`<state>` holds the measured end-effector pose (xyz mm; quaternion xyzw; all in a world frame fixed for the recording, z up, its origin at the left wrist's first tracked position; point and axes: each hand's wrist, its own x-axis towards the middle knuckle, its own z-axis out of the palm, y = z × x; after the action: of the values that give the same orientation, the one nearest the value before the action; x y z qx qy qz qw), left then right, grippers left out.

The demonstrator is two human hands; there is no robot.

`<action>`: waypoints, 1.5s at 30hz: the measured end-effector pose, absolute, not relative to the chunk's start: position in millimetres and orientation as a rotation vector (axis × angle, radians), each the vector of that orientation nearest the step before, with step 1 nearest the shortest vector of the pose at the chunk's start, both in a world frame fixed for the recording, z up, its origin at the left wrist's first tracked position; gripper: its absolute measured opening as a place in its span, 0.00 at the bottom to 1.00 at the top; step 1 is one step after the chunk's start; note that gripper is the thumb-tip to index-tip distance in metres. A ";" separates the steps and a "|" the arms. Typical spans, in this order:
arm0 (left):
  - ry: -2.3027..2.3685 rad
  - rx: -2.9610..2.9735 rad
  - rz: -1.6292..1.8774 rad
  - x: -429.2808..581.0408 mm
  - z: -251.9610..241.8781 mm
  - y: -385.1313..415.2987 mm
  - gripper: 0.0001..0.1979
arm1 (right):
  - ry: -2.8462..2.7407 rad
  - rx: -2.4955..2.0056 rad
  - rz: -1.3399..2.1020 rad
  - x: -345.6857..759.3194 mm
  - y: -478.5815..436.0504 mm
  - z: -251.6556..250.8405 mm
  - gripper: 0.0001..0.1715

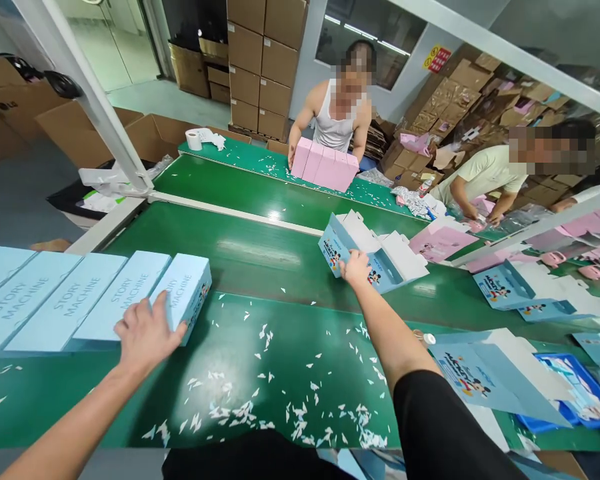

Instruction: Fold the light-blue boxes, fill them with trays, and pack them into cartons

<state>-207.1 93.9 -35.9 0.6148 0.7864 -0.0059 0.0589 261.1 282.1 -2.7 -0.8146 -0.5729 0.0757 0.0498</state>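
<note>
Boxes run right off the left edge of view, so the outermost one in the row of closed blue boxes is cut off, with only a bit of lettering visible. Left hand covers part of the end box too, and right hand hides some of the open blue box. Scraps on the green bench are too small to make out properly.

As for where stuff is: the closed row sits under and to the left of the left hand, which is spread and loose, fingers resting on the last couple of boxes. The open box is farther out on the green belt, right at the right hand's fingertips. They're touching its near side, but can't tell if they're actually gripping it.
</note>
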 end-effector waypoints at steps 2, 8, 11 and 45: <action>2.383 1.905 0.029 -211.7 -42.3 90.9 0.37 | -1.666 -2.525 0.121 266.7 305.9 2.2 0.26; 2.384 1.946 0.252 -216.5 -53.9 86.3 0.34 | -1.636 -2.556 0.147 282.3 350.8 -1.7 0.25; 2.360 1.950 0.321 -213.9 -48.1 87.8 0.33 | -1.763 -2.464 0.283 285.4 350.5 -12.1 0.13; 1.477 1.673 0.793 -108.6 -40.4 -72.2 0.27 | -2.028 -1.652 1.119 241.9 -65.4 3.9 0.54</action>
<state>-108.6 -72.2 -40.4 0.6543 0.5776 0.3102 0.3770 241.9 -65.4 3.9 -0.5744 -0.7049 0.3891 0.1478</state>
